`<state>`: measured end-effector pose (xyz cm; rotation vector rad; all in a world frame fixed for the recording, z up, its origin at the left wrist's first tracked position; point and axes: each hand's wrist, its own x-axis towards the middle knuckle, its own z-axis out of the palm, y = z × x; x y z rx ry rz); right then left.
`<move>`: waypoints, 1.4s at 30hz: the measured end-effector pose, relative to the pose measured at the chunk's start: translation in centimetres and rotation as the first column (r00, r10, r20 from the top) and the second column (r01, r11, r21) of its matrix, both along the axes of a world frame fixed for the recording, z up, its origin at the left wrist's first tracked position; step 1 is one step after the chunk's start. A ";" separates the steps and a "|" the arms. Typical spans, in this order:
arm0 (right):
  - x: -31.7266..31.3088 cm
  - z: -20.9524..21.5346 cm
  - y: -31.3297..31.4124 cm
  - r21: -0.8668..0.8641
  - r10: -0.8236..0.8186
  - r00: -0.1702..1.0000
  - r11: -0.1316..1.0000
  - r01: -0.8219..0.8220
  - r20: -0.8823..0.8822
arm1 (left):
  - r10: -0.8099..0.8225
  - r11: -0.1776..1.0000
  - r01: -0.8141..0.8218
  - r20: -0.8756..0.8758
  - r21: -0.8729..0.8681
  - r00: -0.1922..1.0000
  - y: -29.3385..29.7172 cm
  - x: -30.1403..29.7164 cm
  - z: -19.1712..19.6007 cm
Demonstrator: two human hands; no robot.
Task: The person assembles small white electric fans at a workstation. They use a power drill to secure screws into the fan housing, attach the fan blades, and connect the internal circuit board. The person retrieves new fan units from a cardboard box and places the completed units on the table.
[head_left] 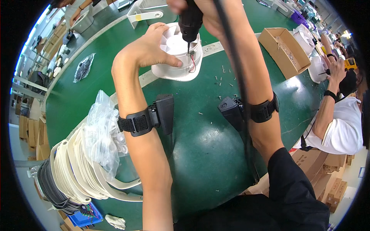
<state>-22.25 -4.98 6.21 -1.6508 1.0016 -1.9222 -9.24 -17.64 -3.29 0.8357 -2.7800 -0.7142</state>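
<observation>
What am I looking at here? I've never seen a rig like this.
There is no robot: a person works bare-handed, filmed by a wide fisheye camera on their head that looks down, so straight edges bend. The left hand grips a round white housing; the right hand holds a black power driver, its bit pointing down at it. Black devices are strapped to both forearms. On the green table are loose screws, an open cardboard box, a clear plastic bag and cream curved bands. Another person is at the right.

Black power screwdriver (190,24) in right hand (209,13), left hand (151,48) on white round housing (177,44)
</observation>
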 end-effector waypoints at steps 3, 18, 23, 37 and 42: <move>0.7 -0.2 0.0 -0.019 0.019 0.999 1.000 -0.020 -0.049 | 0.009 1.000 -0.009 -0.024 0.000 1.000 -0.4 0.6 -0.5; -1.0 -0.5 -1.5 -0.094 0.012 0.995 0.996 -0.003 0.097 | 0.046 0.998 -0.046 0.013 0.038 0.999 0.6 0.1 0.5; -0.7 -0.1 -0.6 -0.097 0.209 0.931 0.977 -0.188 0.301 | 0.067 0.997 -0.067 -0.002 0.041 0.998 0.3 0.7 0.3; -2.9 -1.3 -2.0 0.042 -0.140 0.987 0.989 0.143 -0.073 | 0.047 0.992 -0.042 -0.042 0.120 0.998 1.5 0.3 1.1; -4.0 1.8 2.3 0.054 -0.265 0.962 0.962 0.268 -0.062 | 0.009 1.000 -0.008 -0.137 0.013 0.990 4.0 1.1 3.2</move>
